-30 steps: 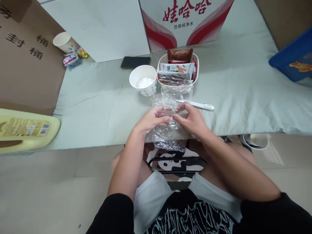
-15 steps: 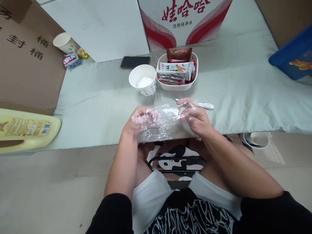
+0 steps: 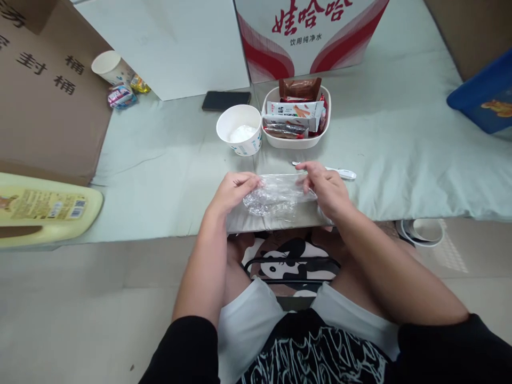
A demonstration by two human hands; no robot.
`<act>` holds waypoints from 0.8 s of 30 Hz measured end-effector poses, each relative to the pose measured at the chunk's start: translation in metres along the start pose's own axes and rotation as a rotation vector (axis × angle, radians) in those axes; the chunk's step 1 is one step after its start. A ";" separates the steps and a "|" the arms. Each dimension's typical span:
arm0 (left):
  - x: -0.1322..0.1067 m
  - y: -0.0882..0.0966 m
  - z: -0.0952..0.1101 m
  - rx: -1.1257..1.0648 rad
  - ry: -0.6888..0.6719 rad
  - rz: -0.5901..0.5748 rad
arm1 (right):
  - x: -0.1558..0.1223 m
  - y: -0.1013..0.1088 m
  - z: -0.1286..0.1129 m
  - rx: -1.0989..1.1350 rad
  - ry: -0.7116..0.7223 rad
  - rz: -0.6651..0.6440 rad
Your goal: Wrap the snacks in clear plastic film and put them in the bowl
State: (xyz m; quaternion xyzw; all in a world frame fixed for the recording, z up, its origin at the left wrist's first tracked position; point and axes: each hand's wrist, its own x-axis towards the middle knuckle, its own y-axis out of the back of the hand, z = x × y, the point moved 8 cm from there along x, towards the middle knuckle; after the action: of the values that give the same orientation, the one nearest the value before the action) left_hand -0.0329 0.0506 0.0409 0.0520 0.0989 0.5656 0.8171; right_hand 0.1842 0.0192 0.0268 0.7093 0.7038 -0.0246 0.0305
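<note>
A clear plastic bag (image 3: 278,194) lies stretched between my two hands near the front edge of the pale green table (image 3: 160,165). My left hand (image 3: 234,189) pinches its left end, fingers closed on the film. My right hand (image 3: 326,186) pinches the right end. Just beyond my right hand lies a white pen-like tool (image 3: 340,172). Behind the bag stand a white paper cup (image 3: 240,129) with something white inside and a white tub (image 3: 298,118) holding several snack packets.
A black phone (image 3: 226,100) lies behind the cup. A red-and-white carton (image 3: 310,34) stands at the back, brown cardboard (image 3: 44,101) at left with a tipped paper cup (image 3: 112,68) and wrappers. A yellow jug (image 3: 44,210) lies at left, a blue box (image 3: 486,96) at right.
The bag hung lengthwise between my hands; I turned and drew it out sideways, and it now lies flat and crosswise, my hands apart at its ends.
</note>
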 end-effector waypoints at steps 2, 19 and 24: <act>0.000 0.001 0.005 0.025 -0.066 -0.008 | -0.001 -0.003 0.002 -0.064 0.014 -0.016; 0.002 -0.011 -0.016 -0.516 0.254 0.097 | -0.001 -0.008 0.008 0.197 -0.095 -0.022; 0.001 -0.004 -0.013 -0.646 0.220 0.169 | -0.005 -0.017 0.009 0.121 -0.159 -0.147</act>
State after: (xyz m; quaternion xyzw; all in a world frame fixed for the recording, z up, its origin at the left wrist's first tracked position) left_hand -0.0317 0.0501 0.0268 -0.2624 -0.0021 0.6356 0.7261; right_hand 0.1671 0.0138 0.0182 0.6522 0.7464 -0.1254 0.0417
